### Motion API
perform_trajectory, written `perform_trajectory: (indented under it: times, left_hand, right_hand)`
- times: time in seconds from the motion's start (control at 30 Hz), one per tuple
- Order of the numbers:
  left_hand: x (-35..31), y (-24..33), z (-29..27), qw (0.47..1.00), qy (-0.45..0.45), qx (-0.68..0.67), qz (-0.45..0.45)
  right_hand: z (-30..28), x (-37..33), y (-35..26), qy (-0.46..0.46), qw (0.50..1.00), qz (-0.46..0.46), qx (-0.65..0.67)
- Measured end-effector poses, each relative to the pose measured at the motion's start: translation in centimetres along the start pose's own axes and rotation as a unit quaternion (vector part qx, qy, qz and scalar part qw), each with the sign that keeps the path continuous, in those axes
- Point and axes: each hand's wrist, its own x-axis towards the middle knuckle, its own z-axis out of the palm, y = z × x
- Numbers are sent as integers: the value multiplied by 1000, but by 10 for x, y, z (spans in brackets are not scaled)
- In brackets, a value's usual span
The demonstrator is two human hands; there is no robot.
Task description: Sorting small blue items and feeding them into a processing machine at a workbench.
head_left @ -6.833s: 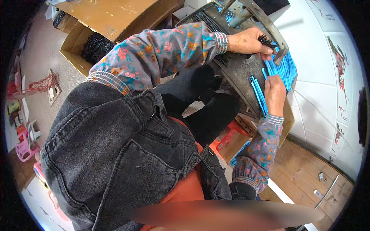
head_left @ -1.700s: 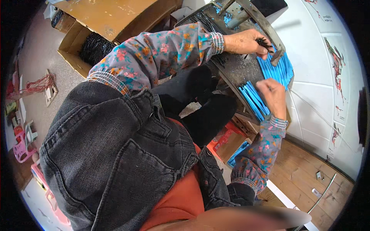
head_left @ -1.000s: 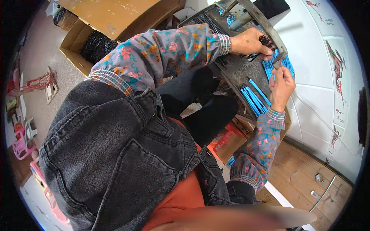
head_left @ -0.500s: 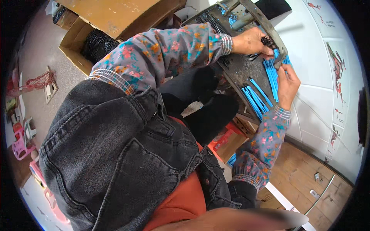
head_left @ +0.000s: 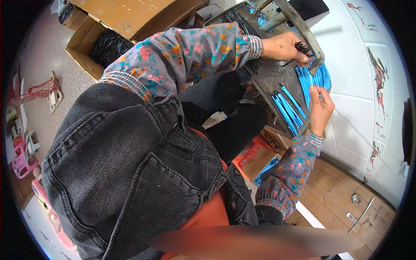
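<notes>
My left hand (head_left: 284, 47) is closed around a small bunch of black toothed plastic pieces (head_left: 302, 47) over the far right part of a dark, worn work tray (head_left: 277, 76). Below it, my right hand (head_left: 321, 106) has thumb and fingers pinched at the near end of a blue plastic stick (head_left: 308, 100); the fingers partly hide it. Many blue sticks (head_left: 320, 79) lie side by side past the fingertips. Between the hands, a grey pointed part (head_left: 316, 65) juts over these sticks. Several more blue sticks (head_left: 288, 110) lie at the tray's near edge.
Thin black pieces (head_left: 236, 21) and blue scraps (head_left: 262, 21) lie at the tray's far end, by a metal bar (head_left: 274, 24). A cardboard box of black pieces (head_left: 110, 47) stands left. Below the tray is a red box (head_left: 255, 158). A white tiled wall (head_left: 353, 108) borders the right.
My right hand has drawn back toward me from the grey pointed part, baring more of the blue sticks. My left hand stays nearly in place with the black pieces.
</notes>
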Motion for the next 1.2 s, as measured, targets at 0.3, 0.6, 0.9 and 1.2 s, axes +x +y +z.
perform_trajectory:
  times: [0.3, 0.6, 0.9, 1.2]
  left_hand:
    - [7, -5, 0, 999, 15, -51, -1]
    - [2, -6, 0, 998, 43, 39, -27]
    - [-3, -2, 1, 983, 19, -181, -28]
    - [-53, 30, 18, 923, 27, -369, -102]
  right_hand:
    - [27, 16, -25, 40, 976, 50, 207]
    - [11, 29, -40, 19, 974, -178, -136]
    - [15, -12, -34, 44, 992, -109, -41]
    - [49, -23, -63, 31, 991, -131, 21]
